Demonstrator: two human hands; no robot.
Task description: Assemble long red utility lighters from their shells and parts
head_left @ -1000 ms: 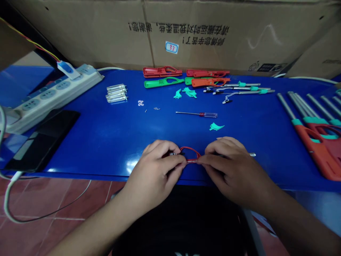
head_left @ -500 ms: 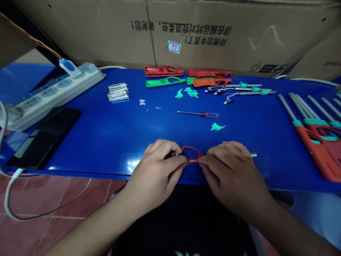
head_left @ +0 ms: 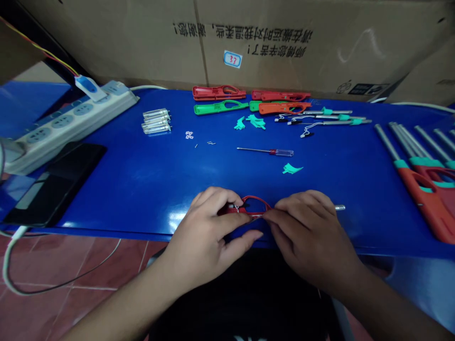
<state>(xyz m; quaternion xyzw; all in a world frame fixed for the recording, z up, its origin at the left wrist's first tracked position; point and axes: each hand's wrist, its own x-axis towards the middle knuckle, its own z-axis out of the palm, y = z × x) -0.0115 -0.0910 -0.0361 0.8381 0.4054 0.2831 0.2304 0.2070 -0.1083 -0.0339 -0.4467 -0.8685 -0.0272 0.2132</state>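
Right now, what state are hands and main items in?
Left hand: on red casing, thumb lifted off
Right hand: closed on red casing
Red casing: open, wires showing
Screwdriver: lying flat, unheld
Nearest green piece: loose, unheld
Phone: lying flat, cable connected
Power strip: plug inserted
Orange lighter: metal tube attached

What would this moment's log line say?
left hand: on red shell, thumb apart | right hand: holding it | beyond: screwdriver, teal piece
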